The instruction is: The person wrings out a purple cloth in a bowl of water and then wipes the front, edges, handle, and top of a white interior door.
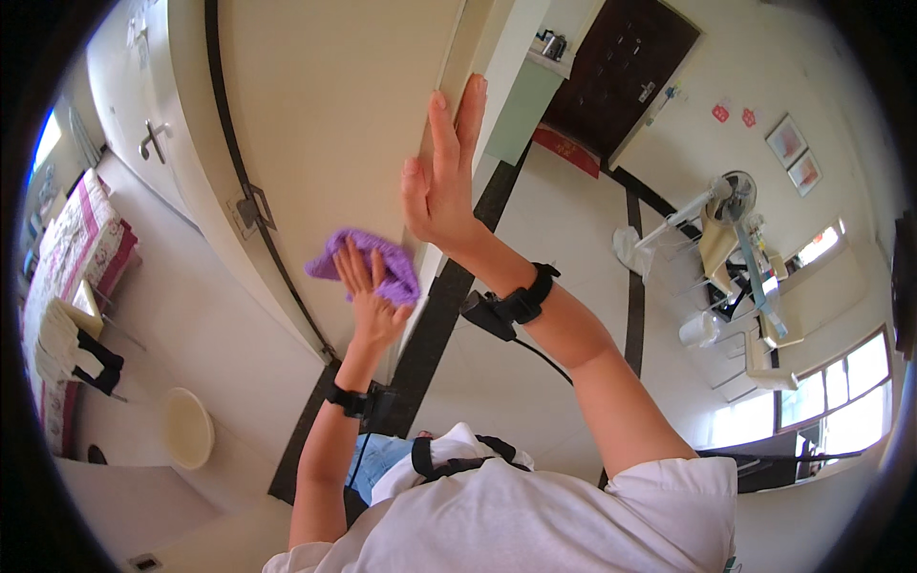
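Note:
My left hand presses a crumpled purple cloth against the lower part of a cream door-frame panel. Its fingers lie spread over the cloth, and the palm side is hidden. Higher up and to the right, my right hand rests along the panel's outer edge trim. That hand holds nothing, and its fingers point upward with gaps between them. A metal strike plate sits on the dark strip left of the cloth. Both wrists wear black straps with small devices and cables.
At left, a white door with a lever handle stands by a bed, a chair and a cream basin. To the right are a dark door, a red mat, a standing fan and a white bin.

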A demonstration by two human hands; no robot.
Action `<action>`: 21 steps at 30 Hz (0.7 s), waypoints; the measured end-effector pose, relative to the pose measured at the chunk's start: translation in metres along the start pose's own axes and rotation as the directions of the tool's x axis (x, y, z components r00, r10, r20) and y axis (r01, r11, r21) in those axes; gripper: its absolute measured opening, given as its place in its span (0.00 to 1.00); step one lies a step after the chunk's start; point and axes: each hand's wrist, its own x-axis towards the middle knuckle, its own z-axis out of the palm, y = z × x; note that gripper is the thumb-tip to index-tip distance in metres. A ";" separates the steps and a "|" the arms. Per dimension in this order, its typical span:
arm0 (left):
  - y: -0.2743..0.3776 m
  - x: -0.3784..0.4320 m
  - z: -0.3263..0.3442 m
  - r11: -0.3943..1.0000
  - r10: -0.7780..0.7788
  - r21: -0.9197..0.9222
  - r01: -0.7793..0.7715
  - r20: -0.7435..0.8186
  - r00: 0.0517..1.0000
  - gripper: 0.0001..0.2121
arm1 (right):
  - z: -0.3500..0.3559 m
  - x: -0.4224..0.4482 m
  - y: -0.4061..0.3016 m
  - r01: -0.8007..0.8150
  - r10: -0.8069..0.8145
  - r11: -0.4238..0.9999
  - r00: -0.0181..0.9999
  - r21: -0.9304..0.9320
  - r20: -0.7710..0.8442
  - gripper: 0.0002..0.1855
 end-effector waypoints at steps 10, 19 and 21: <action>0.038 0.099 -0.047 0.969 0.005 -0.243 -0.042 -0.154 0.988 0.40 | 0.003 -0.003 0.005 -0.002 0.004 1.000 0.998 0.026 -0.066 0.31; -0.017 0.164 -0.058 0.989 0.124 0.125 -0.079 -0.413 0.902 0.29 | 0.002 0.006 -0.001 0.025 -0.025 1.000 0.998 -0.004 -0.064 0.29; -0.046 0.153 -0.051 0.995 -0.096 -0.044 0.085 -0.488 0.868 0.29 | -0.002 0.008 0.003 0.032 -0.029 0.999 0.997 0.036 -0.076 0.29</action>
